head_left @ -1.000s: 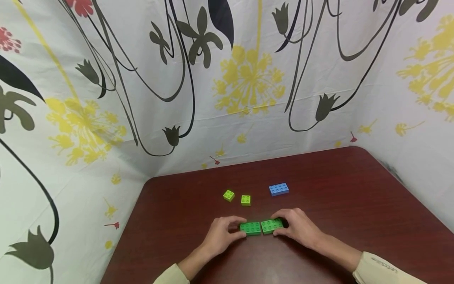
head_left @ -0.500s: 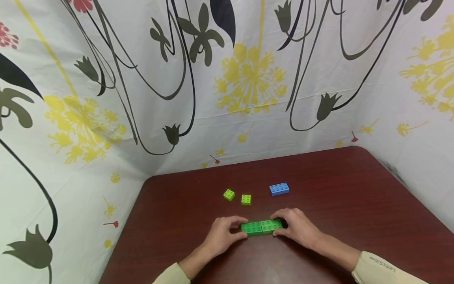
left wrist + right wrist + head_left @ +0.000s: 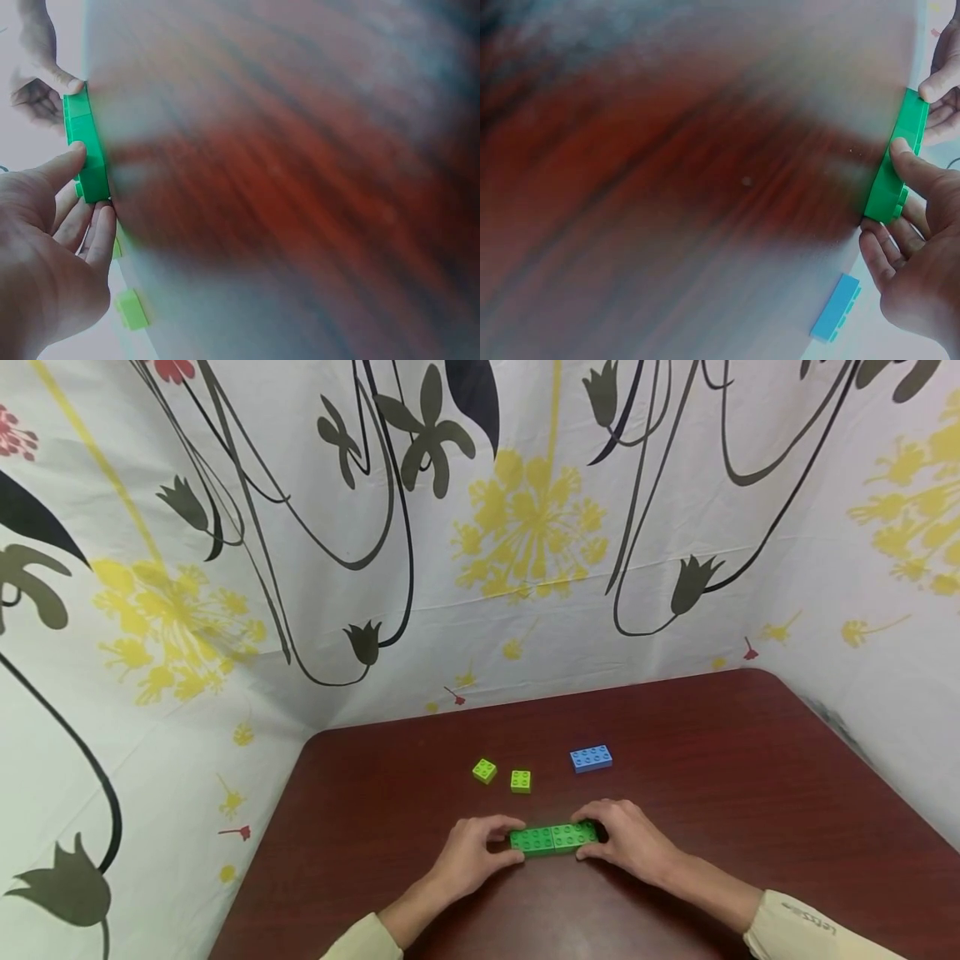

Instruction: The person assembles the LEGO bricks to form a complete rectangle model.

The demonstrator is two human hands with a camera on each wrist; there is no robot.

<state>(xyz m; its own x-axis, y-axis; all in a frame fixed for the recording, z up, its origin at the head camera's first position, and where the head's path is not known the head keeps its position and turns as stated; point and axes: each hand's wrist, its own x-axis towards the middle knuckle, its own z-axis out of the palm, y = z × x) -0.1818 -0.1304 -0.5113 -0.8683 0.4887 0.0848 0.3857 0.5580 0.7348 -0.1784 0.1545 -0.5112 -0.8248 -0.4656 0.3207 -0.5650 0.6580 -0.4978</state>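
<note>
On the near middle of the dark red bench (image 3: 712, 752), two green bricks lie end to end, touching, forming one long bar between the hands. Going from the left, the left hand (image 3: 467, 858) pinches the left green brick (image 3: 532, 840) at its outer end: the thumb rests on the near long side and the curled fingers (image 3: 96, 232) wrap the end and far side, as the left wrist view shows. Next comes the right green brick (image 3: 573, 835), butted against the first. The right hand (image 3: 628, 842) clamps its outer end the same way, thumb on the near side and fingers (image 3: 885, 251) curled round the far side.

Both bricks look like hard moulded plastic: light, stiff, not fragile, with smooth sides that may slip under a loose pinch. I judge the short ends and long side walls the best places to hold, leaving the studded tops free. Lying loose on a polished surface, they would probably slide easily.

Farther back lie two small lime bricks (image 3: 484, 770) (image 3: 521, 781), and to the right a blue brick (image 3: 590, 758), all untouched and well apart from the hands.
</note>
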